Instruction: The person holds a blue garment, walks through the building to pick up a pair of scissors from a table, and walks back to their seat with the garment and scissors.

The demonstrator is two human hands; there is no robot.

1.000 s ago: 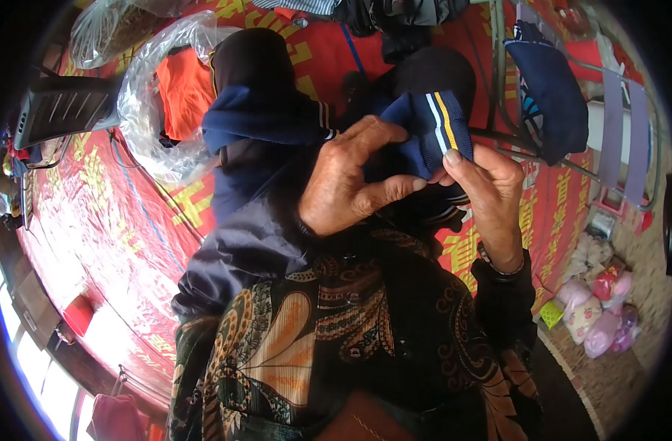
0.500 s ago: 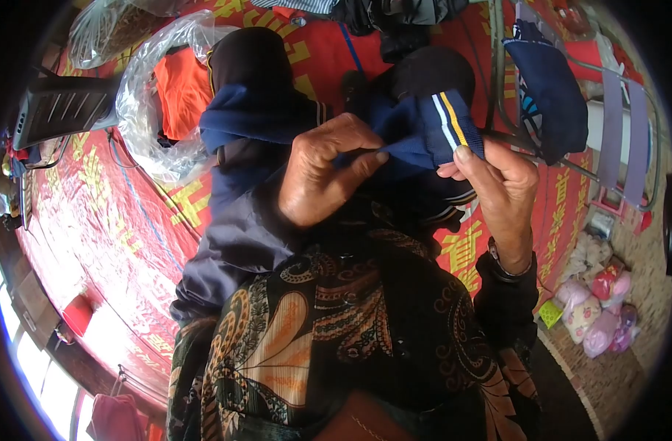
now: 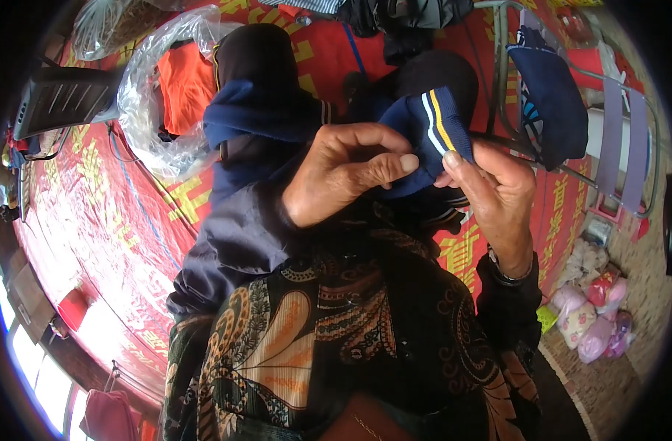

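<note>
A navy knit garment (image 3: 398,114) is lifted above the lap at upper centre of the frame, its striped cuff (image 3: 433,121) turned so the white and yellow bands face the camera; the right hand (image 3: 494,195), right of centre, pinches the cuff's lower edge, thumb pressed flat on the front and fingers tucked behind, a hold that seems meant to steady the knit band while leaving most of the stripes uncovered; the left hand (image 3: 350,169), near centre, is partly closed, thumb reaching right across the cloth and forefinger arched above it; whether it truly grips the fabric cannot be told, the meeting point being hidden.

Both wrists rise from the lower part of the frame, the left angled up and to the right, the right nearly upright with its fingers bent inward; the two hands stand near each other but apart, which apparently lets the garment be managed from either side.

More navy cloth (image 3: 266,114) lies over the leg at upper left, the lap seemingly serving as a rest; just beside it, a clear plastic bag (image 3: 136,143) gapes around an orange cloth (image 3: 185,88); folded navy fabric (image 3: 552,103) sits on a metal-framed chair (image 3: 501,95) at upper right.
</note>
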